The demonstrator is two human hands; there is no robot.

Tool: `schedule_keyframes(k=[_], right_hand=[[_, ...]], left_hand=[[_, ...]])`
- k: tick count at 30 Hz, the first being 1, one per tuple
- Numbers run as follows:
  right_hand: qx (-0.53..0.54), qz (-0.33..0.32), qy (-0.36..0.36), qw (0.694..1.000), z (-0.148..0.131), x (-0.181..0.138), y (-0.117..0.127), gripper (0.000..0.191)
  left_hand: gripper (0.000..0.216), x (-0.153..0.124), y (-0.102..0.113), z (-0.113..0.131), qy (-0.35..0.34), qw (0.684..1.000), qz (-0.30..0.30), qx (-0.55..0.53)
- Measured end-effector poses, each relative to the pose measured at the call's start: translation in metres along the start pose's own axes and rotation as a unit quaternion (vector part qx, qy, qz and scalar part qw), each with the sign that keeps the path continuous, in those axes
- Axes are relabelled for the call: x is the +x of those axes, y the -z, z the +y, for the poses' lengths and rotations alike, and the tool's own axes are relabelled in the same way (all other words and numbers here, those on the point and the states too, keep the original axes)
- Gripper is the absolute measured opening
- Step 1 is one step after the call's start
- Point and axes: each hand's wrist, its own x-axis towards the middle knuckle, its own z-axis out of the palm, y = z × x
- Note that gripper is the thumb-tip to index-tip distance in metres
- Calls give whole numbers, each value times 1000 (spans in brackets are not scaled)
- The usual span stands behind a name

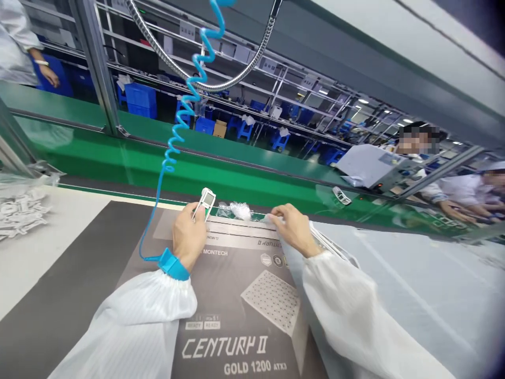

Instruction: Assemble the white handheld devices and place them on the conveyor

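Observation:
My left hand is shut on a small white plastic part with a green inner face, held upright between fingers and thumb. A blue antistatic wrist strap circles that wrist, and its coiled blue cord rises past the hand. My right hand pinches the edge of a clear plastic bag at the top of a flat MONTECH Century II power supply box. Between my hands, a small crumpled clear packet lies at the box's far edge.
A green conveyor belt runs behind the box, with a white part on it. Loose white parts lie at the left. A co-worker's hands work at the right beside a white machine.

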Motion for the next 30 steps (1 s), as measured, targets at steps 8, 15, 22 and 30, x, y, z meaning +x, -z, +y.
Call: schedule_keyframes(k=[8, 15, 22, 30], right_hand=[[-292, -112, -80, 946, 82, -61, 43, 17], [-89, -113, 23, 989, 38, -55, 57, 27], [124, -180, 286, 933, -100, -35, 5, 24], [295, -83, 187, 933, -76, -31, -19, 53]], left_hand=[[35, 0, -5, -2, 36, 994, -22, -104], [39, 2, -9, -5, 46, 982, -40, -177], [44, 4, -4, 0, 34, 972, -53, -227], [47, 9, 2, 1, -57, 992, -41, -104]])
